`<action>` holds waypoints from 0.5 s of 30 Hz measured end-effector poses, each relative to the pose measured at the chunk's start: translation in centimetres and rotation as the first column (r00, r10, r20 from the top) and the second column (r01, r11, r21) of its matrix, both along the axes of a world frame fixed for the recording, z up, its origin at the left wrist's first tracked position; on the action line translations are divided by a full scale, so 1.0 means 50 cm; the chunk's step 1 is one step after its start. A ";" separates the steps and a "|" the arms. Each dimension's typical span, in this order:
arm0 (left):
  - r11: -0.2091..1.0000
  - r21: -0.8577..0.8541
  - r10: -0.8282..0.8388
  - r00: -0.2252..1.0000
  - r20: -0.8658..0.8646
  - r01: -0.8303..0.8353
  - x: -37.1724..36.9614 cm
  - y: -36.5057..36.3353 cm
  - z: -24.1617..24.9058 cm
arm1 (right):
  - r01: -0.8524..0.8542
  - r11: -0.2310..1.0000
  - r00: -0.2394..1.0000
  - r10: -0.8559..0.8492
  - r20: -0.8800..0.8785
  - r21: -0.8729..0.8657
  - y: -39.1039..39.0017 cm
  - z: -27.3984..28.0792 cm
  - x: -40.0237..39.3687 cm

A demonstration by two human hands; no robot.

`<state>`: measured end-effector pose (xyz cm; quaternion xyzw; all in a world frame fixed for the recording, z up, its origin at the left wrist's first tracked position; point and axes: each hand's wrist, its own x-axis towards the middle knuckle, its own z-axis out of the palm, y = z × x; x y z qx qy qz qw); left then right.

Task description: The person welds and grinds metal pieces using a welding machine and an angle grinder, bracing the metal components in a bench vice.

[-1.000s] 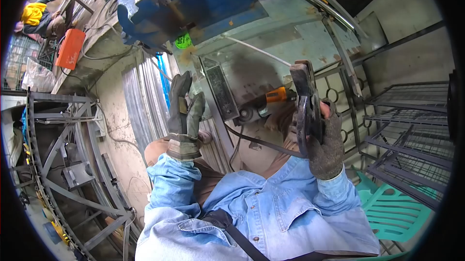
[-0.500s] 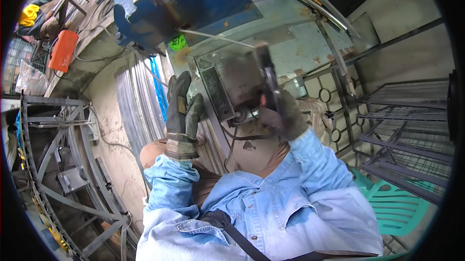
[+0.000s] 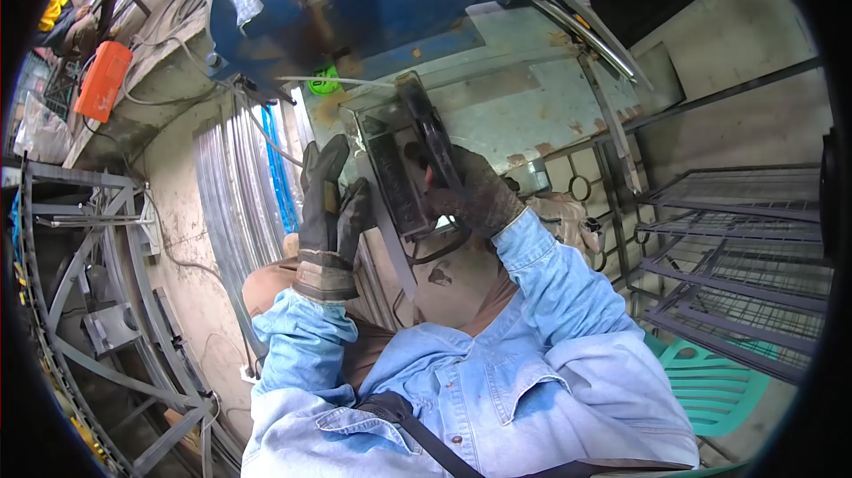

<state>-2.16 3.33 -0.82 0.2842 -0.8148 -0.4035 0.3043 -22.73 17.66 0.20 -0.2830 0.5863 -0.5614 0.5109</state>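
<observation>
My right hand (image 3: 479,196), in a dark work glove, is wrapped round a black welding electrode holder (image 3: 428,132). A thin pale welding rod (image 3: 342,82) sticks out leftward from the holder's top, and a dark cable (image 3: 444,250) curves below it. My left hand (image 3: 330,212), also gloved, points upward with its fingers stretched out and holds nothing I can see. Just right of its fingers is a dark rectangular metal piece (image 3: 395,183) along a grey flat bar (image 3: 390,252). The holder and right hand partly hide the area behind them.
A large blue metal body (image 3: 382,12) stands ahead over a worn greenish surface (image 3: 515,110), with a bright green round object (image 3: 325,80). Long metal profiles (image 3: 232,194) lean at left. Black racks (image 3: 728,247) and a green plastic chair (image 3: 714,389) stand right. Another person (image 3: 58,16) is far left.
My right hand has moved left with the electrode holder, and the rod has swung leftward and lies more level. My left hand has barely moved. The view has shifted slightly.
</observation>
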 end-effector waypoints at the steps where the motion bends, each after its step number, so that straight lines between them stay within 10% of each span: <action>1: 0.999 0.041 -0.012 0.999 -0.035 0.014 -0.001 0.001 -0.001 | -0.006 1.000 0.999 0.007 -0.051 0.024 -0.002 0.011 0.002; 7: 0.920 0.392 0.039 0.990 -0.137 0.018 -0.003 0.007 0.017 | -0.013 0.998 0.993 0.021 -0.119 0.062 -0.010 0.038 0.010; 15: 0.969 0.216 -0.083 0.984 -0.156 0.116 0.001 -0.004 -0.011 | -0.028 0.999 0.985 0.021 -0.174 -0.035 -0.009 0.016 0.008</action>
